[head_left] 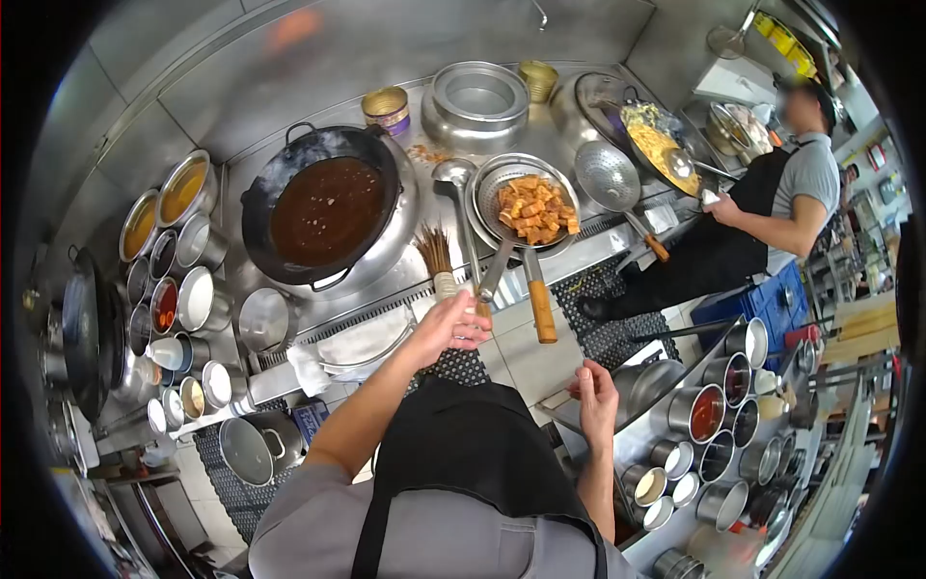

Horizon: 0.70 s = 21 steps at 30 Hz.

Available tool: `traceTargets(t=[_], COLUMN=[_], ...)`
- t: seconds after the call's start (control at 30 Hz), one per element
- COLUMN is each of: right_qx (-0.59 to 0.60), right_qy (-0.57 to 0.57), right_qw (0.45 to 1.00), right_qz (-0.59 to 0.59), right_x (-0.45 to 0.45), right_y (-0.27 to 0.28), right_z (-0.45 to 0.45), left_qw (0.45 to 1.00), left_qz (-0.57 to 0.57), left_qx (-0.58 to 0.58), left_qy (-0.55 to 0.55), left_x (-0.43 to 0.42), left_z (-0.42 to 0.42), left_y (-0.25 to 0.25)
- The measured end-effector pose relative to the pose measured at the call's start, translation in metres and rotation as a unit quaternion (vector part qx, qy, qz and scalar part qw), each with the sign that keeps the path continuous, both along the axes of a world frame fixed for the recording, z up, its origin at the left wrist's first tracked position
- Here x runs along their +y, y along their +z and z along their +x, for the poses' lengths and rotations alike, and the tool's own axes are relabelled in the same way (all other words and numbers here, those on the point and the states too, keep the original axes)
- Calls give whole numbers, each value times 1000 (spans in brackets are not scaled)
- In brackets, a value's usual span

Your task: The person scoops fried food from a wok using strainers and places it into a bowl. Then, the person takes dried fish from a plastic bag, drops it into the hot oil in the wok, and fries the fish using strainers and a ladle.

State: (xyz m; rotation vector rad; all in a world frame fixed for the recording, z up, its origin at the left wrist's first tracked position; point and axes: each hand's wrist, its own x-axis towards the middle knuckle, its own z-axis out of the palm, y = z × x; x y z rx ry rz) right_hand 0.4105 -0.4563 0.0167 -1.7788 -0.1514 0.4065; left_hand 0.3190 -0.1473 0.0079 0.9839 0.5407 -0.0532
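Observation:
My left hand (449, 331) is at the stove's front edge, fingers loosely bent and apart. Its fingertips are beside the wooden end of a ladle (455, 174) handle; whether they touch it is unclear. Just above that hand stands a bamboo wok brush (437, 256). A strainer (490, 198) with a wooden handle rests over a metal bowl and holds browned, cubed pieces of food (536, 208). My right hand (595, 394) hangs low on the right, fingers loosely curled, with nothing visible in it. A black wok (253, 207) of steaming dark brown liquid (326, 212) sits on the left burner.
A perforated skimmer (608, 176) lies right of the strainer. A co-worker (772, 193) in a black apron works at another wok (627, 125) of yellow food. Seasoning pots (198, 299) line the left, and several more (707, 413) stand at right. A lidded pot (479, 101) stands behind.

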Motion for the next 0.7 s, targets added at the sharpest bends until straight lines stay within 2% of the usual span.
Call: traceTargets(t=[0.13,0.37,0.7], right_qx=[123,103,160], right_qy=[7,13,-76], right_qw=[989,993,982], right_qz=[78,62,58], right_x=[12,11,-41], right_y=[-10,-13,-56], right_z=[13,22,-30], left_qw=[992,982,979], left_qz=[-120,-175,-128], left_qx=[9,35,136], left_qy=[-35,-56,-78], left_x=[16,19,24], left_z=[47,84,116], left_y=[-9,-24,-17])
